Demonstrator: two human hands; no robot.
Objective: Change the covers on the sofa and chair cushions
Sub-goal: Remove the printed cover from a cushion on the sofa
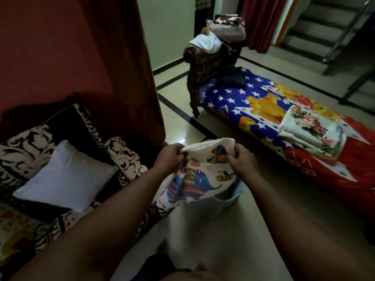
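Cushion cover (pixel 199 175), cream with a printed elephant and bee, hangs between a person's two hands above a pale plastic tub (pixel 227 201) on the tiled floor (pixel 233 240). The left hand (pixel 171 157) bunches one side of the cover's upper edge in curled fingers (pixel 178 153), and the right hand (pixel 242 161) pinches the other side, spreading the cloth as if to find or open its mouth. A bare white cushion (pixel 65 177) lies uncovered on the black-and-white patterned sofa (pixel 24 151) to the left, just beside the person's left forearm.

By this evidence the job is midway for this cushion: the insert appears stripped, and the cover in hand is not yet on it. Whether that cover is the fresh one or the one just removed cannot be told. Across the room, folded floral fabrics (pixel 312 132) rest on a star-and-bear bedsheet (pixel 253 106) spread over a low bed, and a carved chair (pixel 211 63) carries a white cloth (pixel 207 42) and heaped textiles (pixel 225 27). The chair's cushions look still to be dealt with.
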